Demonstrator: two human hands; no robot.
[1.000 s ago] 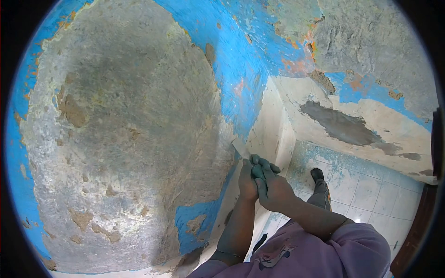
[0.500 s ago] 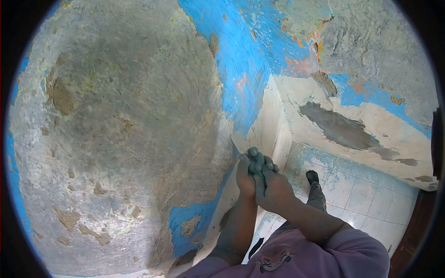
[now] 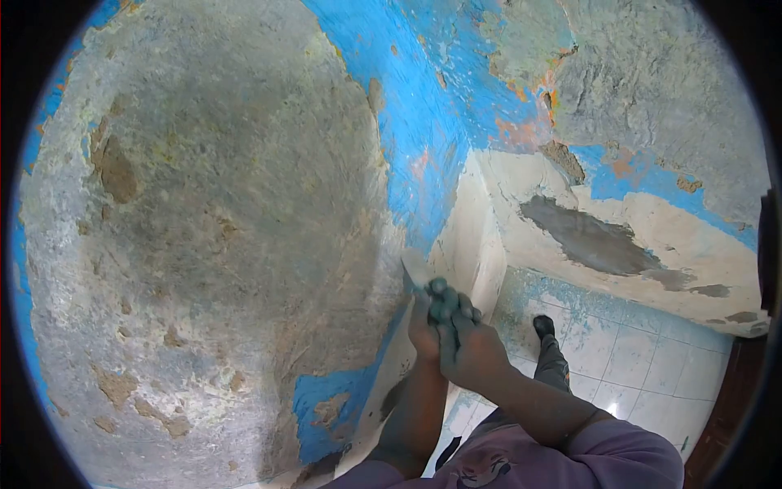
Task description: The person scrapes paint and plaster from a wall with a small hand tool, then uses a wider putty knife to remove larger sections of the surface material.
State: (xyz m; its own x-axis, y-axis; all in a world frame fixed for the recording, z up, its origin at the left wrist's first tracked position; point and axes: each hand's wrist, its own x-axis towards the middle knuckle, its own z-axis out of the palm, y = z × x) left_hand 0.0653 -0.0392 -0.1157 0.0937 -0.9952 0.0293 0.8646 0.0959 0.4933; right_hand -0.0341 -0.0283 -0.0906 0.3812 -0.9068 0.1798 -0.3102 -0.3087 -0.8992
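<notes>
One flat, pale scraper (image 3: 415,269), and we've got our bare left hand (image 3: 425,332) and bare right hand (image 3: 476,356) wrapped around it together, fingers dusty grey and overlapping so the handle's buried. Compared with a second ago the blade sits a touch higher against the wall corner; the rest is mostly our view shifting, so we'd say we're on the same spot. It's at the edge of the rough, pitted grey plaster (image 3: 212,244), below the scuffed bright blue paint (image 3: 411,130) and beside a smoother cream-coloured sloping band (image 3: 466,216). Can't tell how hard it's pressing. Pale square floor tiles (image 3: 639,359) lie below.
</notes>
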